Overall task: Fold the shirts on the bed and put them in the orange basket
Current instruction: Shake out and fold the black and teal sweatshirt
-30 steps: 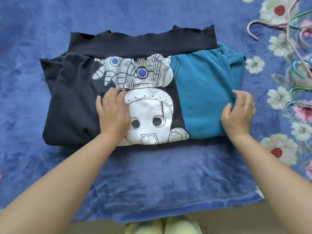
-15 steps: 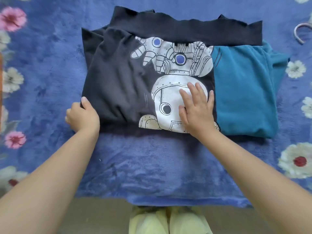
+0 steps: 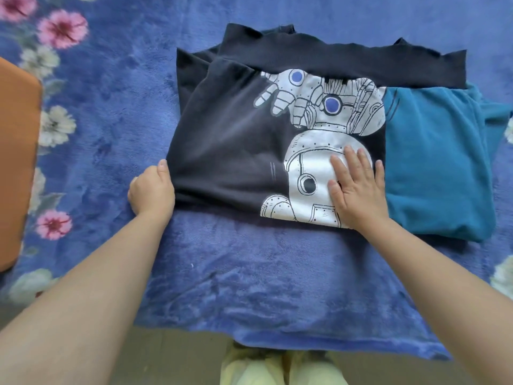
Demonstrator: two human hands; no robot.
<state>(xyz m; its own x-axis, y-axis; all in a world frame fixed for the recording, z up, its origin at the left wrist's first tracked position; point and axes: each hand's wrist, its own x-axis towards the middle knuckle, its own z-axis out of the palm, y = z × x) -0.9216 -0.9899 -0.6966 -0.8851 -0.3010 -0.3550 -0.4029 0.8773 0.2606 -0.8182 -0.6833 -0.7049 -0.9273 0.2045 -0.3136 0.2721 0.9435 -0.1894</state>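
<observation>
A dark navy shirt (image 3: 227, 151) with a white robot print lies partly folded on the blue blanket, its hem band across the far side. A teal part of the garment (image 3: 433, 168) sticks out on the right. My left hand (image 3: 152, 190) grips the shirt's left edge, fingers curled under the fabric. My right hand (image 3: 358, 187) presses flat on the white print, fingers straight. An orange basket (image 3: 16, 168) shows at the far left edge, mostly cut off.
The blue blanket (image 3: 249, 273) with pink and white flowers covers the bed; its near edge hangs in front of me. My feet in pale slippers (image 3: 280, 368) stand on the floor just below it.
My left hand left the print and took hold of the shirt's left edge. My right hand went from the teal edge to the print. The view swung left, bringing the orange basket in.
</observation>
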